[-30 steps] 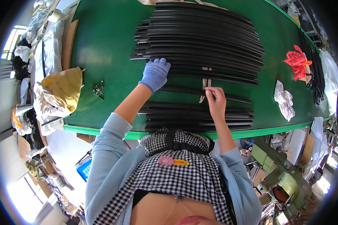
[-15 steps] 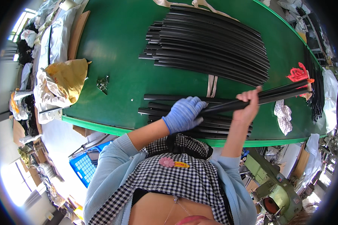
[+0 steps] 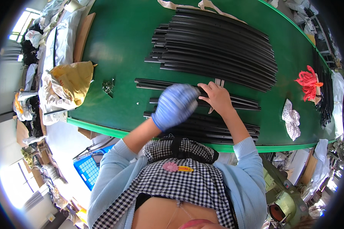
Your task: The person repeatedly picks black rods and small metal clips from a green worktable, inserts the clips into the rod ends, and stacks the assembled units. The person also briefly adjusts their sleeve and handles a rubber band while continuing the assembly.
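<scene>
Rods (image 3: 151, 83) | pinched in right grip (image 3: 218, 100) | left ends beyond left grip (image 3: 176, 107)

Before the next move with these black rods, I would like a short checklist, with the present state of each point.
1. Right hand touching the middle rods: ok.
2. Left hand gripping firmly: cannot tell; the blue-gloved hand is blurred.
3. Middle rods apart from the far stack: ok; green table shows between them.
4. Left ends of the far stack even: not ok; they are staggered.
5. Red bundle and patterned cloth away from the rods: ok, both lie off to the right.
6. Small metal pieces away from the rods: ok, they lie to the left.
</scene>
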Tool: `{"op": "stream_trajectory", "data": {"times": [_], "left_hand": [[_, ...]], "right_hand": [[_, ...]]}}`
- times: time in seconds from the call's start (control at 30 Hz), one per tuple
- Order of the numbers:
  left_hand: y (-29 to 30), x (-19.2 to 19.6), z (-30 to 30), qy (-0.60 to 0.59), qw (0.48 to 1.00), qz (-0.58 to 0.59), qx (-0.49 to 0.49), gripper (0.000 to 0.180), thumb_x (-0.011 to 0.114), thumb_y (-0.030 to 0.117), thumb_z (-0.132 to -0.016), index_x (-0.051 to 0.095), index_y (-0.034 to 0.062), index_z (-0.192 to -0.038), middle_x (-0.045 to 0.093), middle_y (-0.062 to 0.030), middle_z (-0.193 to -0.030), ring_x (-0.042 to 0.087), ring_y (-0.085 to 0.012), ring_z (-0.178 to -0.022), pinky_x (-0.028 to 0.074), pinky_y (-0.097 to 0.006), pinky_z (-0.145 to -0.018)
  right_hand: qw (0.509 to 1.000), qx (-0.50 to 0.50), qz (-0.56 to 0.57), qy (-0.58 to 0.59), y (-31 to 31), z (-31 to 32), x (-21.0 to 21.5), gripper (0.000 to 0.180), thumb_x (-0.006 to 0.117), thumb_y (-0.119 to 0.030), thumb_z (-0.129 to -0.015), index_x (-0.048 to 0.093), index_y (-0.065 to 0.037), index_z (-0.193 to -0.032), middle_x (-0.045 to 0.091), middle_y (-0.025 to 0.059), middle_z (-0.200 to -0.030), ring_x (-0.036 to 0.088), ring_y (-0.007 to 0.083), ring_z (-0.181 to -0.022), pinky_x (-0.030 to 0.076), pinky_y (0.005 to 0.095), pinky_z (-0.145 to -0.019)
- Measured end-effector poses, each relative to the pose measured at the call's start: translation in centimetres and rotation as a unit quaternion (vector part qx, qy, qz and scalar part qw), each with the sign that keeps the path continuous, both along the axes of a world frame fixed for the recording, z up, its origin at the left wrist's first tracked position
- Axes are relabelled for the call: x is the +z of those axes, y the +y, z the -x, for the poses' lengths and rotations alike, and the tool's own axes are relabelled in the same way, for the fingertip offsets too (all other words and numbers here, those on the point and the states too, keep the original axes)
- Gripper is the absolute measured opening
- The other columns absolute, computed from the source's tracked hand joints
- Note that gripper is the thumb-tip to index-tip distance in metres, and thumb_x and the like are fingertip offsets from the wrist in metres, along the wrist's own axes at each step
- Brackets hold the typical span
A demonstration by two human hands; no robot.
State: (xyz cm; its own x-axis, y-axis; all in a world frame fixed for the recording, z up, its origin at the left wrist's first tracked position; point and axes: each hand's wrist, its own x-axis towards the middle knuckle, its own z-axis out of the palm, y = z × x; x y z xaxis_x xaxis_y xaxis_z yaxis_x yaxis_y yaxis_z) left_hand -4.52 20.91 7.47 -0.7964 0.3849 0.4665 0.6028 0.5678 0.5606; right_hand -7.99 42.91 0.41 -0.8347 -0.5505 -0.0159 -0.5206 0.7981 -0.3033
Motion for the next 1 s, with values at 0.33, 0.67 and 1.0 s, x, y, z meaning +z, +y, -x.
{"op": "stream_trajectory", "data": {"times": [0.33, 0.67, 1.0], "left_hand": [[-7.0, -7.4, 9.8, -0.050, 0.939, 0.285, 0.184, 0.058, 0.076, 0.032, -0.078, 0.056, 0.0099, -0.129, 0.059, -0.0117, -0.124, 0.056, -0.0313, -0.113, 0.049, -0.042, -0.094], [-9.1, -6.0, 6.7, -0.130, 0.899, 0.415, 0.054, 0.058, 0.068, 0.015, -0.082, 0.047, 0.0085, -0.136, 0.061, -0.0130, -0.111, 0.061, -0.0298, -0.102, 0.052, -0.040, -0.086], [-17.8, -2.3, -0.2, -0.006, 0.922, 0.292, 0.254, 0.025, 0.074, 0.019, -0.078, 0.063, 0.0123, -0.099, 0.062, -0.0081, -0.083, 0.062, -0.0300, -0.077, 0.052, -0.041, -0.067]], "right_hand": [[0.989, -0.073, 0.125, 0.031, 0.0, -1.8, -3.1, 0.046, 0.072, -0.031, -0.086, 0.060, -0.016, -0.128, 0.055, 0.0071, -0.119, 0.053, 0.0277, -0.112, 0.046, 0.0440, -0.099], [0.983, -0.125, 0.078, 0.112, 3.3, 2.8, -0.8, 0.050, 0.078, -0.034, -0.079, 0.062, -0.016, -0.123, 0.055, 0.0055, -0.108, 0.056, 0.0256, -0.106, 0.047, 0.0419, -0.096], [0.974, -0.080, 0.145, 0.151, 2.1, 2.0, -0.9, 0.048, 0.073, -0.042, -0.084, 0.063, -0.014, -0.122, 0.055, 0.0066, -0.121, 0.052, 0.0286, -0.115, 0.044, 0.0433, -0.099]]}}
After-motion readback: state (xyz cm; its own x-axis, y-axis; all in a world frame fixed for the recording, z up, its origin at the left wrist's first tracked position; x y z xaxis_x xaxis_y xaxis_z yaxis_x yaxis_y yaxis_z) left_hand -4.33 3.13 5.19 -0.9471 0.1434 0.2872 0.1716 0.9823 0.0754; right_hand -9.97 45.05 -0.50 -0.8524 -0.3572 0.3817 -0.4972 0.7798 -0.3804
